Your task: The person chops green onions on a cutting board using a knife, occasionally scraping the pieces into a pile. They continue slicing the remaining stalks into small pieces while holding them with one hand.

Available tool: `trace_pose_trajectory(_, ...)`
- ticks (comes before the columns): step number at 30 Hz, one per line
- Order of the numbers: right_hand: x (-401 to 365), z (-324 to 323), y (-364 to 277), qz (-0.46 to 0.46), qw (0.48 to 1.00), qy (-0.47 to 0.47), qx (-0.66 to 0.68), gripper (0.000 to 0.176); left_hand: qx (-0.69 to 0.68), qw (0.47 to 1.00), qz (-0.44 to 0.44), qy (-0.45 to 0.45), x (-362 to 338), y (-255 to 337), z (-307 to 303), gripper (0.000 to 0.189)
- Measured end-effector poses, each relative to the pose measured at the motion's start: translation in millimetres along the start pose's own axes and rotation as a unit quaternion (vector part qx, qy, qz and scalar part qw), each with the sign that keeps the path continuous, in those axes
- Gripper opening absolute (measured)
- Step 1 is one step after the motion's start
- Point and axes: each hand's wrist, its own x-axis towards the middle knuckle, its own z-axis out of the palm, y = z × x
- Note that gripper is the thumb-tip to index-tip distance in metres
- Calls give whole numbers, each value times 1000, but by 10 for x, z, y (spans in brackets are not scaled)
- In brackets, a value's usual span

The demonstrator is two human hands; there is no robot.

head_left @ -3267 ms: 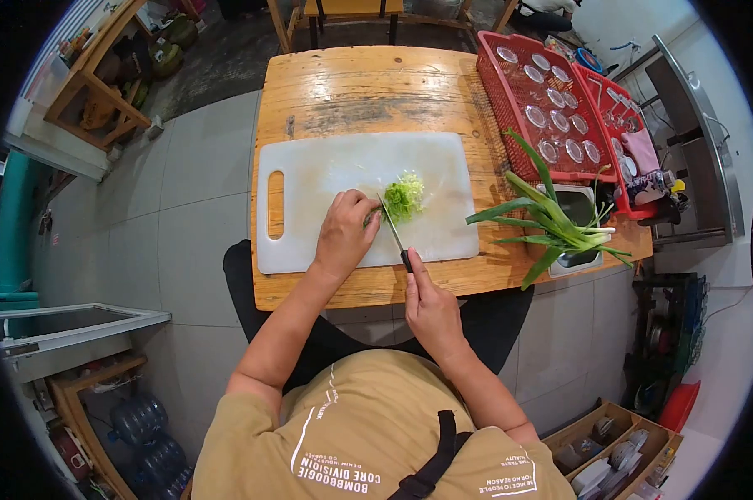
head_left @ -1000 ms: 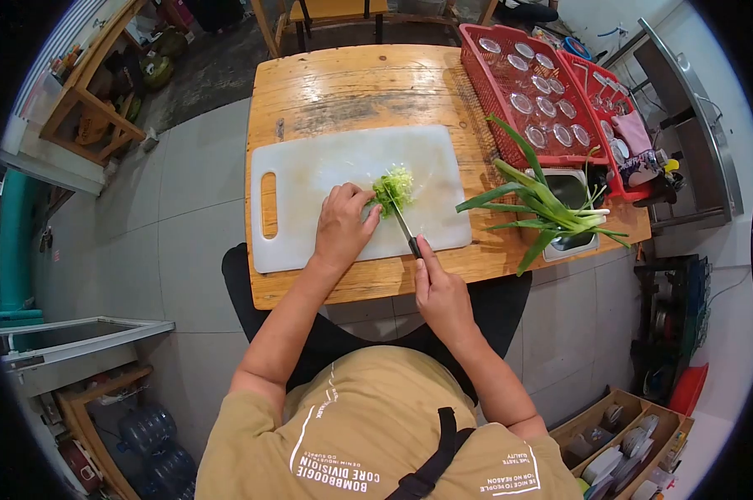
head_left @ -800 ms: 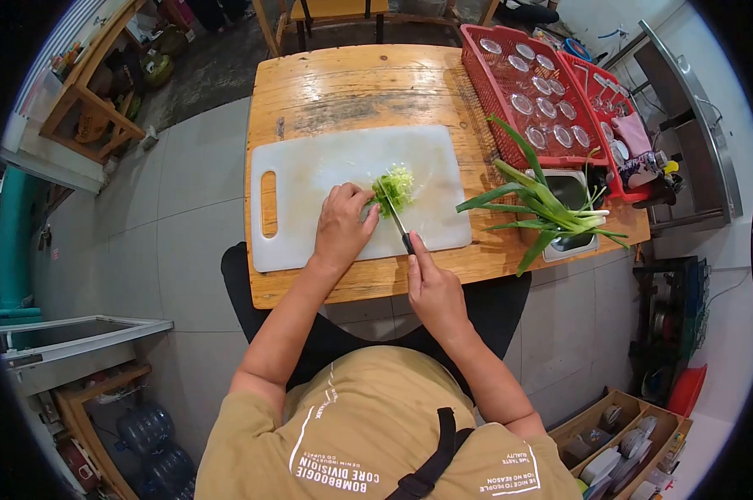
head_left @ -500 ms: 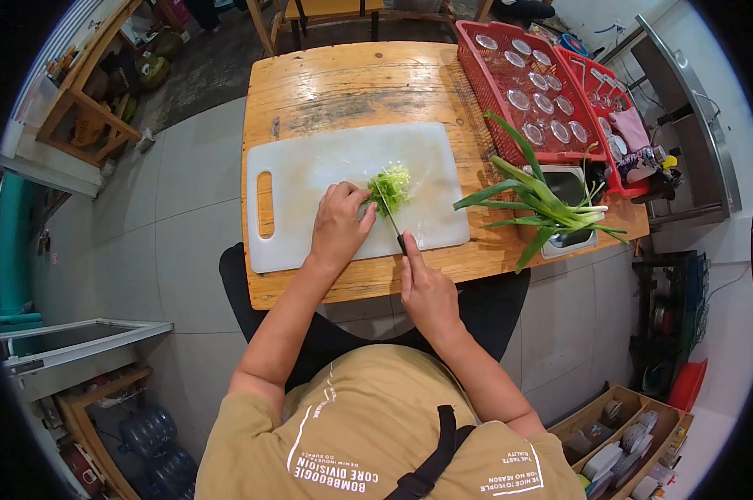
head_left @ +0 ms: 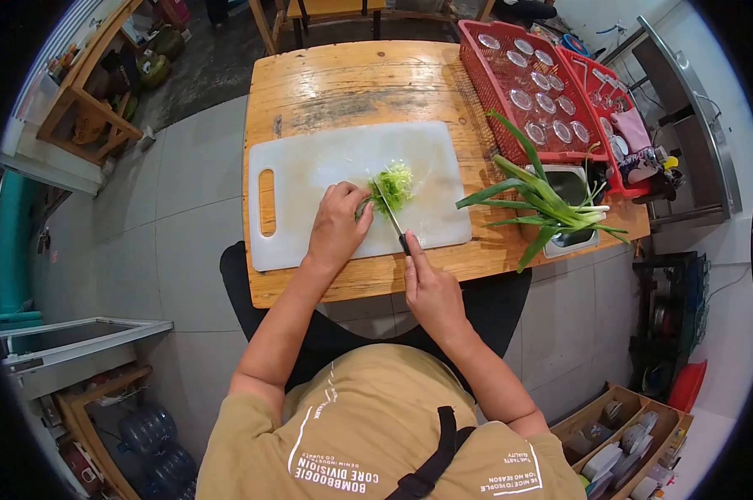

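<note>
On a white cutting board [head_left: 310, 167] lies a small pile of chopped green onion [head_left: 395, 185]. My left hand [head_left: 341, 218] is closed on green onion stalks at the pile's left side, its fingers bent and mostly hiding them. My right hand [head_left: 431, 287] grips the black handle of a knife [head_left: 396, 223], index finger stretched along it. The blade points up and left into the greens, close beside my left fingertips. Whole green onions [head_left: 552, 204] rest to the right of the board, across a metal container [head_left: 570, 237].
The wooden table [head_left: 351, 75] carries a red basket [head_left: 476, 83] of upturned glasses at the back right. Behind it stands a second red basket [head_left: 614, 179] with glasses and a pink cloth. A wooden box [head_left: 618, 396] of containers is at the lower right.
My right hand and the knife have shifted slightly right and down. My left hand stays almost in place at the pile.
</note>
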Motion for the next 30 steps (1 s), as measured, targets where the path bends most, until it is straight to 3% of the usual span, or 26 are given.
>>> trace_pose_trajectory(10,-144,125,-35,-2,999,9,-52,59,-9,1000,4,-6,-5,-18,-12,20)
trace_pose_trajectory(19,76,-112,-23,6,998,-9,63,57,-31,999,-14,-3,-7,-10,-45,22)
trace_pose_trajectory(30,-40,92,15,-12,999,0,-44,62,-39,999,-11,10,2,-16,-27,22)
